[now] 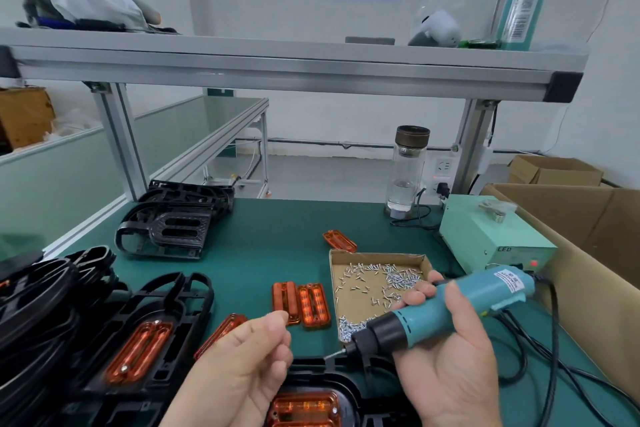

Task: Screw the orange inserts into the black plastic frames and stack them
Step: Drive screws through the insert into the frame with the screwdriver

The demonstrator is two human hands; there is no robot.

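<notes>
Right hand (pixel 446 350) grips a teal electric screwdriver (pixel 453 303), bit pointing down-left with a screw (pixel 334 354) on its tip. The white label on the tool body is too small to read. Left hand (pixel 242 364) is raised beside the bit, fingers curled, thumb and index tip together. Can't tell if it pinches anything.

Below both hands, at the near counter (pixel 259 253) edge, is a black frame (pixel 332 378) with an orange insert (pixel 304 407) seated in it. A second frame (pixel 166 308) to the left also has an insert (pixel 142 343) seated, with screw heads visible. Further left is a stack of black frames (pixel 52 295), and there is another pile (pixel 176 218) at the back left.

Loose inserts: a pair (pixel 301 303) side by side just left of the cardboard tray (pixel 375 256), one (pixel 221 331) partly behind the left hand, and one (pixel 339 241) just beyond the tray. The tray holds scattered silver screws (pixel 388 279).

The mint-green power box (pixel 491 239) at right reads "LED" and has a red light on its front. Its cables run across the counter. A glass bottle (pixel 407 170) with a dark cap stands behind it. Brown cartons (pixel 571 211) are at the far right. An aluminium shelf (pixel 294 69) overhead carries blurred items, and none of their print is legible.
</notes>
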